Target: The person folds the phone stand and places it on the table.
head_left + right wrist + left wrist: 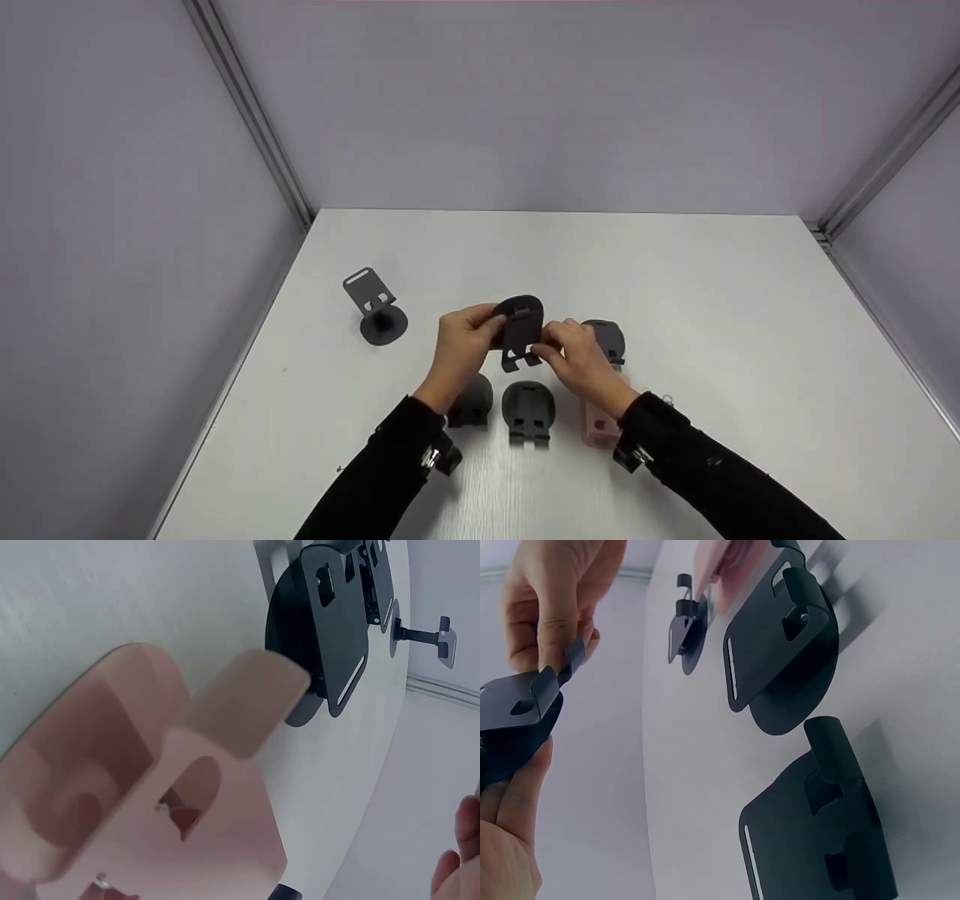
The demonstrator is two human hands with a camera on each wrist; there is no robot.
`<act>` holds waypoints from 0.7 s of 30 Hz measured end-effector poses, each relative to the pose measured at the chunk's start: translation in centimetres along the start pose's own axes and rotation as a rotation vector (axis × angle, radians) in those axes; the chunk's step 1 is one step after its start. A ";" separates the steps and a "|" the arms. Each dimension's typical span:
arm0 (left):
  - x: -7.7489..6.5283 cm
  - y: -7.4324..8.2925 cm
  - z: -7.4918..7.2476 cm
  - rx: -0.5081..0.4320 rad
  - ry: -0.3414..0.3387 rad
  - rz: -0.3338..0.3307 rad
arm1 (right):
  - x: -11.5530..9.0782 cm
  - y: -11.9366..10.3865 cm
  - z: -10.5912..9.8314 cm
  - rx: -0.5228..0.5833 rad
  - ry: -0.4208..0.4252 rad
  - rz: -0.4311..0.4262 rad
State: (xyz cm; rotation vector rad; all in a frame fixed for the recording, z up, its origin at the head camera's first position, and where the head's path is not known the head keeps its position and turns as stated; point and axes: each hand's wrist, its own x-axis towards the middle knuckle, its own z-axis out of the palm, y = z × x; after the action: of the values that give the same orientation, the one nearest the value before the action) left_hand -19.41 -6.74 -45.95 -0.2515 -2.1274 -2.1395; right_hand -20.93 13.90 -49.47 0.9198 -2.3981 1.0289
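Note:
Both hands hold a dark folding phone stand (523, 334) above the white table, its slotted plate lying close over its round base. My left hand (461, 345) grips the base side, thumb on the front. From the other side, my right hand (577, 358) pinches the plate near its two lower hooks; the left wrist view shows the thumb and fingers right at a hook (576, 658). Beneath the hands lie two dark folded stands, one (529, 411) in the middle and one (472, 401) partly behind the left hand.
An unfolded dark phone stand (369, 292) stands at the left on its round base. Under the right forearm lies a pink folded stand (598, 427), with another dark one (607, 341) beyond it. Pale walls (525, 105) border the table (675, 277) at the back and sides.

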 end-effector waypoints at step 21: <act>0.4 -0.5 -0.7 0.170 0.012 -0.074 | 0.7 -1.6 -1.4 0.454 -0.206 0.465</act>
State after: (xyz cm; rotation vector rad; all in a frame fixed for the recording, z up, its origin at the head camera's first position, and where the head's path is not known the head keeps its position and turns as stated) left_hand -19.92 -7.46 -46.39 -0.1453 -2.3292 -1.9750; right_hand -20.23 13.84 -47.31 0.6297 -2.6729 1.7833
